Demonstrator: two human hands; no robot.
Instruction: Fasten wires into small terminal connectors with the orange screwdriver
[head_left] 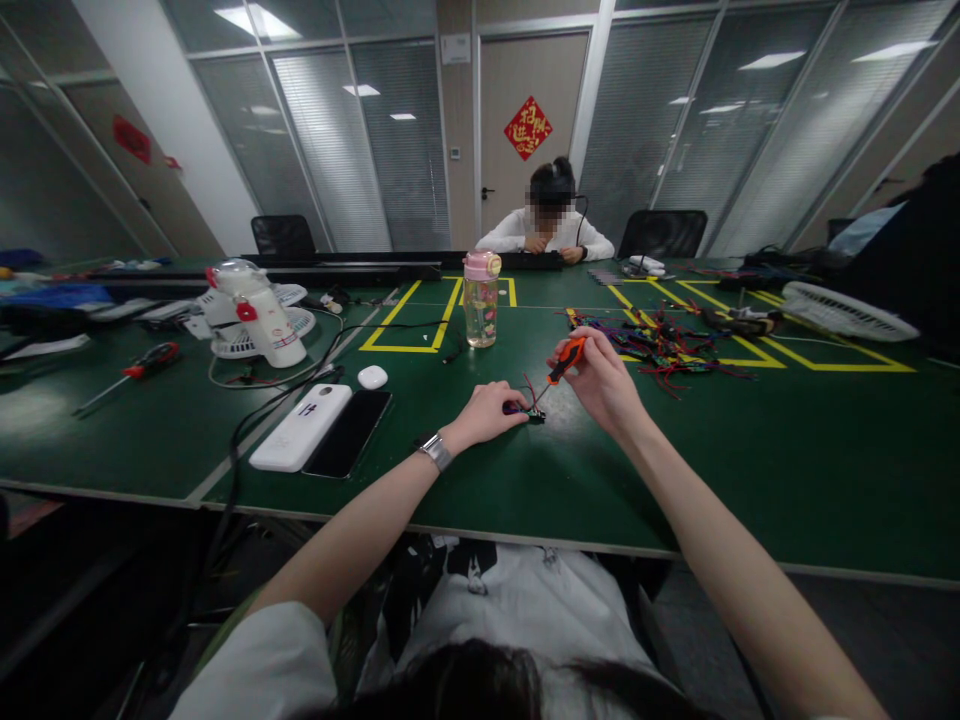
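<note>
In my right hand (598, 378) is an orange and black screwdriver (566, 361), slanting down to the left. Its tip meets, or comes very near, a small circuit board with wires (535, 413) on the green table. My left hand (495, 411) has its fingers closed on the left side of that board, holding it against the tabletop. A thin red wire stands up from the board. Fingers cover part of the board, so its full shape is hidden.
A pile of wired boards (660, 340) lies behind my right hand. A drink bottle (481, 300) stands ahead. At left are a white power bank (301, 428), a phone (348, 434), an earbud case (372, 377), another screwdriver (142, 370) and a white bottle (271, 325). A person sits opposite.
</note>
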